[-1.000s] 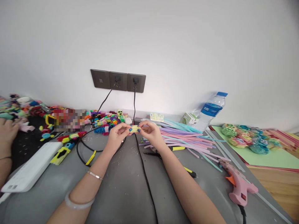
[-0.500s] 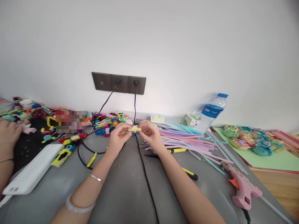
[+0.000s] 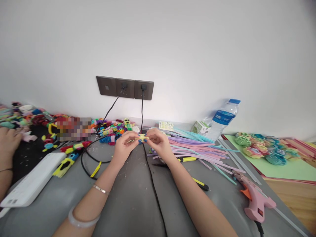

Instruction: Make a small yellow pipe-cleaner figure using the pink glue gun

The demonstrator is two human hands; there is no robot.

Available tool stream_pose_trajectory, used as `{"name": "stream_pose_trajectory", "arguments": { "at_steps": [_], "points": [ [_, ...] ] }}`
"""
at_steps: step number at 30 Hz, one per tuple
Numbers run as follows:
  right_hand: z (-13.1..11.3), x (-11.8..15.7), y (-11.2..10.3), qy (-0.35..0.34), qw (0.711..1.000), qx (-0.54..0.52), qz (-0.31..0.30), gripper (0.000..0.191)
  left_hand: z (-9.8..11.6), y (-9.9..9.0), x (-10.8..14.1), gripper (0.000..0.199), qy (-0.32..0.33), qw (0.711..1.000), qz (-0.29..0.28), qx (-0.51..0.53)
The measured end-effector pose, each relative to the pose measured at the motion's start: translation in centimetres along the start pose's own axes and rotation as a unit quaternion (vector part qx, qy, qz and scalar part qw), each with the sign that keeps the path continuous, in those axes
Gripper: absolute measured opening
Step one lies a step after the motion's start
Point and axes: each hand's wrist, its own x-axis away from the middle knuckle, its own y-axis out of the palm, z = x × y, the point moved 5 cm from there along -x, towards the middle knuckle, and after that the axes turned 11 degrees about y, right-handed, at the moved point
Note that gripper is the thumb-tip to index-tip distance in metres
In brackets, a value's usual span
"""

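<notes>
A small pale yellow piece (image 3: 142,137) is pinched between my two hands above the grey table, near the wall. My left hand (image 3: 125,144) grips its left end with thumb and fingers. On its right end the fingertips of my right hand (image 3: 158,141) are closed. The fingers of both hands almost meet over the piece and hide much of it. Just right of my right hand lies a bundle of pastel pipe cleaners (image 3: 197,146). Colourful fuzzy pieces (image 3: 111,131) are heaped to the left of my left hand.
A black cable (image 3: 154,184) crosses the grey table (image 3: 128,204). At left are a white power strip (image 3: 34,181) and another person's hand (image 3: 8,144). To the right are a pink glue gun (image 3: 256,200), a black-and-yellow tool (image 3: 201,184), and a water bottle (image 3: 222,118).
The fingertips of both hands have drawn slightly closer together over the yellow piece, covering more of it. The view has shifted slightly.
</notes>
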Motion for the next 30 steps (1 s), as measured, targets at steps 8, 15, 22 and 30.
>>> {"name": "stream_pose_trajectory", "arguments": {
  "at_steps": [8, 15, 22, 30],
  "points": [
    [-0.4, 0.0, 0.1, 0.01, 1.0, -0.011, 0.007, 0.018, 0.2, 0.2, 0.1, 0.018, -0.032, 0.999, 0.01, 0.033],
    [-0.5, 0.0, 0.4, 0.016, 0.998, -0.052, 0.03, 0.021, -0.7, 1.3, 0.9, 0.047, -0.177, 0.965, 0.087, 0.175],
    [-0.8, 0.2, 0.6, -0.012, 0.998, -0.061, 0.029, 0.01, -1.4, 1.7, 1.3, 0.034, -0.199, 0.951, 0.121, 0.203],
    [-1.1, 0.4, 0.8, -0.034, 0.999, 0.008, 0.041, 0.008, -1.5, 1.1, 1.0, 0.037, -0.153, 0.97, 0.116, 0.151]
  ]
}}
